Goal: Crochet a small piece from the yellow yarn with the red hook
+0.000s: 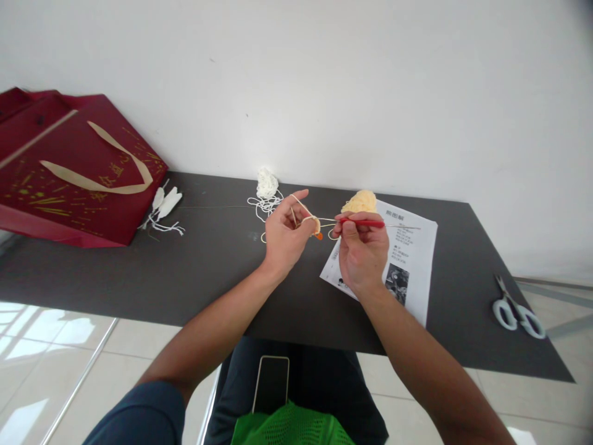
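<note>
Between the thumb and fingers of my left hand [288,238] is a small crochet piece [315,224], cream with an orange bit at its lower edge. A strand of yarn loops over the raised left index finger. My right hand [364,253] pinches a crochet hook [365,223] by its red handle; its metal shaft points right over the paper. Yarn stretches between the piece and the right fingers. Behind the right hand lies a pale yellow yarn ball [360,202]. White yarn [267,183] sits behind the left hand, its strands loose on the table.
A printed sheet [419,266] lies under my right hand on the dark table [208,259]. Scissors [516,312] rest near the right edge. A red gift bag [88,179] and small white pieces with threads [167,204] are at left. A phone [271,380] lies on my lap.
</note>
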